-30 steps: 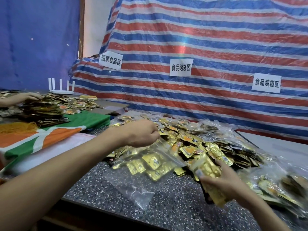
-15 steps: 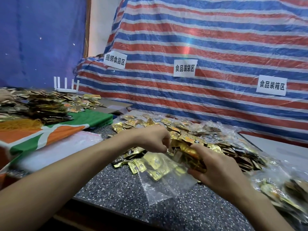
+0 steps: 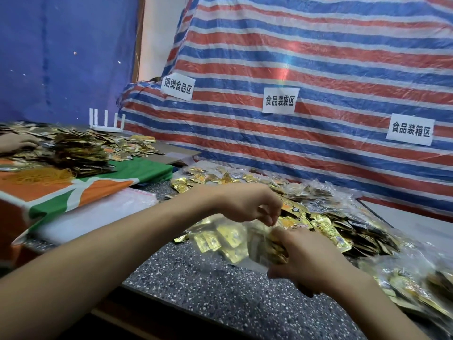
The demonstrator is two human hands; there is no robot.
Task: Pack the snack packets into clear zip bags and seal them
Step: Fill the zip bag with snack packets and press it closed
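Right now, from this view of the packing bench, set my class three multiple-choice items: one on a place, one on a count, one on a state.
1. The heap of yellow rubber bands lies on: A) a metal tray; B) the orange-and-green cloth; C) the floor.
2. The white paper signs on the striped tarpaulin number: A) three; B) two; C) five.
3. The clear plastic zip bag is: A) empty; B) lying sealed; C) part-filled with gold foil packets.
Answers: 1 B, the bands sit on the cloth's orange part; 2 A, three signs show; 3 C, the left hand pinches its rim while the right hand grips packets at its mouth.
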